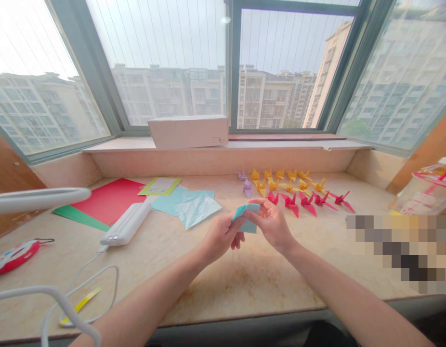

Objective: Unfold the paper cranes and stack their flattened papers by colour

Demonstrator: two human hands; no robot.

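A light blue sheet of origami paper point(250, 226), partly folded, is held up between both hands above the counter. My left hand point(220, 235) pinches its left side, thumb on the near face. On the upper right edge, my right hand point(275, 224) grips it with thumb and fingers. Part of the paper is hidden behind the fingers. Just beyond the hands stand folded paper cranes: a row of red ones point(308, 203), yellow ones point(280, 174) behind, and lilac ones point(247, 188) at the left of the group.
Light blue sheets point(168, 201), a clear plastic wrapper point(197, 207), red paper point(111, 197) and a white power bank point(127, 224) lie left. A white cable point(116, 284) loops near the front edge. A drink cup point(425, 190) stands right; a white box point(189, 132) sits on the sill.
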